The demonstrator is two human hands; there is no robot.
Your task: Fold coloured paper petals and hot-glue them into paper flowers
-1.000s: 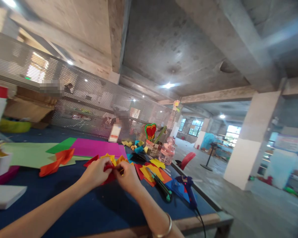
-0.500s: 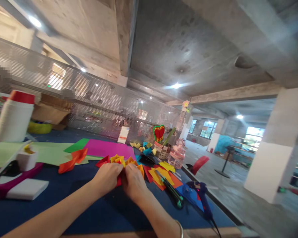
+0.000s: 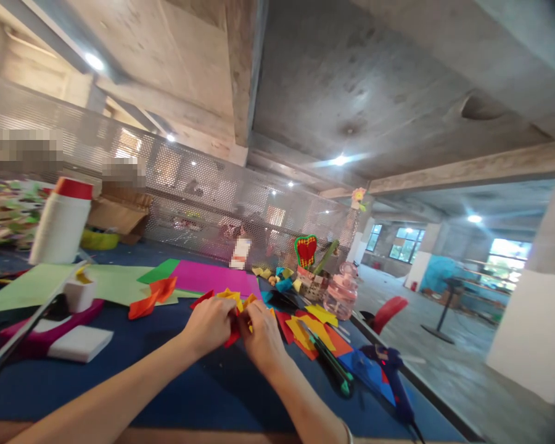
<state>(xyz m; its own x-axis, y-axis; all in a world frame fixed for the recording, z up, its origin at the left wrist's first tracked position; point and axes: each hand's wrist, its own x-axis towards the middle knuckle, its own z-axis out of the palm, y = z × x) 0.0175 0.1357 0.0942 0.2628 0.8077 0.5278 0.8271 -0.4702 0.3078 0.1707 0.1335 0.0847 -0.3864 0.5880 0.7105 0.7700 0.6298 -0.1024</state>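
Note:
My left hand (image 3: pixel 210 324) and my right hand (image 3: pixel 263 342) meet over the middle of the blue table. Both have their fingers closed in a pinch on a folded paper piece (image 3: pixel 230 298) in red, yellow and orange. Its points stick up behind the fingers, and a red part hangs below them; the fingers hide most of the rest. Left of the hands lies an orange folded paper (image 3: pixel 152 297). To the right are loose yellow, orange and red paper pieces (image 3: pixel 315 333), with a black and green utility knife (image 3: pixel 330 361) across them.
A blue glue gun (image 3: pixel 395 382) lies near the right table edge on blue paper. Behind are a pink bottle (image 3: pixel 341 295), a purple sheet (image 3: pixel 213 277) and pale green sheets (image 3: pixel 120 283). White stacked cups (image 3: pixel 61 228) and a purple and white device (image 3: pixel 81 344) stand left.
The whole view has swung slightly left, so everything appears further right. Both hands stay on the folded paper, with the fingers shifted a little and slightly more apart.

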